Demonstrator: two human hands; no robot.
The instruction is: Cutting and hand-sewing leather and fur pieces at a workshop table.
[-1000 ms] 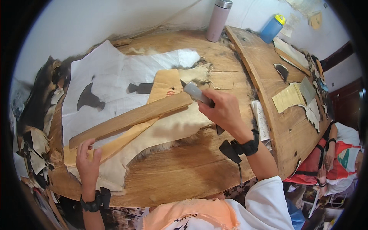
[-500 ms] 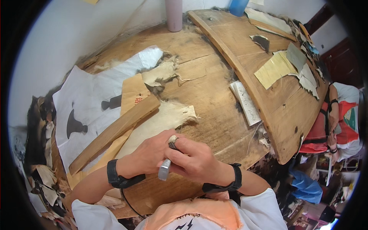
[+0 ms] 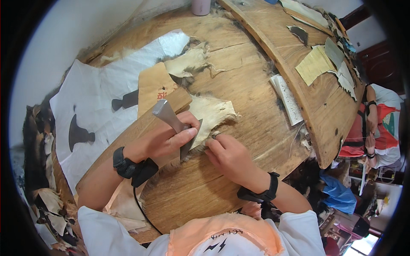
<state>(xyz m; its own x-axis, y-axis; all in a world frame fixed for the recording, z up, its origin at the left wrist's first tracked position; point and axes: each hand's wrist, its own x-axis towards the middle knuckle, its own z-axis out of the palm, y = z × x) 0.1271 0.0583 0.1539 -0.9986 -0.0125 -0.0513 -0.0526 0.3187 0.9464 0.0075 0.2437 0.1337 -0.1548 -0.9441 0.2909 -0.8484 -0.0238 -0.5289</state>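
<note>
Metal-handled knife [image 3: 167, 113] has gone from both hands to your left hand [image 3: 166, 140], clenched round its handle; that frees your right hand [image 3: 232, 158], now pinching the furry edge of the hide [image 3: 213, 113]; knife's over the hide's near edge, long axis slanting, butt far-left, blade near-right.

Hide workshop
Furred hide [image 3: 215, 112] and bladed tool [image 3: 168, 116] on wooden worktop [image 3: 256, 141]; probably scraps [image 3: 51, 199] at lower left.
</note>
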